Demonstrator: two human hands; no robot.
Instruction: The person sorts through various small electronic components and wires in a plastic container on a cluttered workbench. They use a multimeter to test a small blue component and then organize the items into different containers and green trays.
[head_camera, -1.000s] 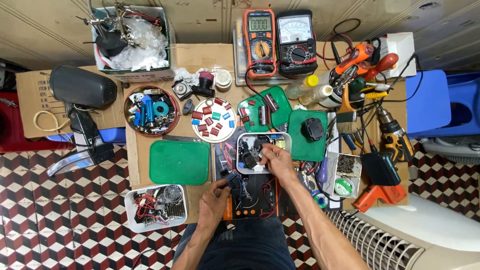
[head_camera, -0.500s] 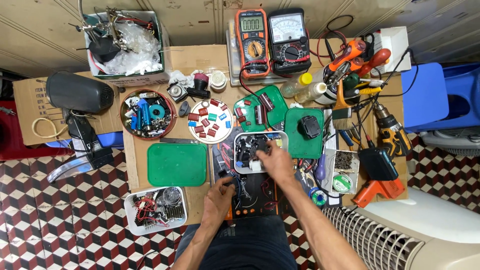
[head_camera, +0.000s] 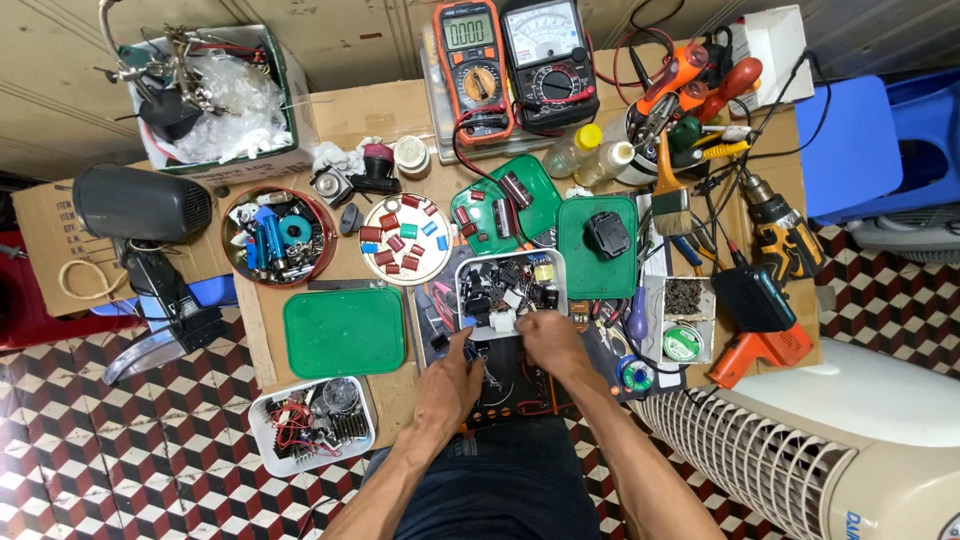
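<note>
You are looking straight down at a cluttered wooden worktable (head_camera: 330, 120) standing on a red, black and white checkered floor (head_camera: 120, 440).

Your left hand (head_camera: 450, 378) rests at about 6 o'clock on the table, fingers loosely spread and open, fingertips touching a dark circuit board (head_camera: 515, 385) that lies at the near edge. It grips nothing.

Your right hand (head_camera: 550, 342) sits just to the right of it, curled over the near rim of a white tray of small parts (head_camera: 510, 285). Its fingertips are pinched close beside a small white component (head_camera: 500, 320) at the tray's edge; whether they actually hold it cannot be told.

The white tray lies at the table's centre, directly at 12 o'clock from your hands. At 9 o'clock from the tray lies an empty flat green lid (head_camera: 345, 332). At 11 o'clock is a round plate of red and blue capacitors (head_camera: 405, 238), and further left a round red bowl of mixed parts (head_camera: 278, 236). At 1 o'clock a green tray holds a black block (head_camera: 598, 245). At the far edge, 12 o'clock, stand two multimeters (head_camera: 515, 60), one orange and one black. At 3 o'clock lie a spool of solder (head_camera: 680, 343) and an orange glue gun (head_camera: 760, 350). At 7 o'clock sits a white tub of wires (head_camera: 310, 425).
</note>
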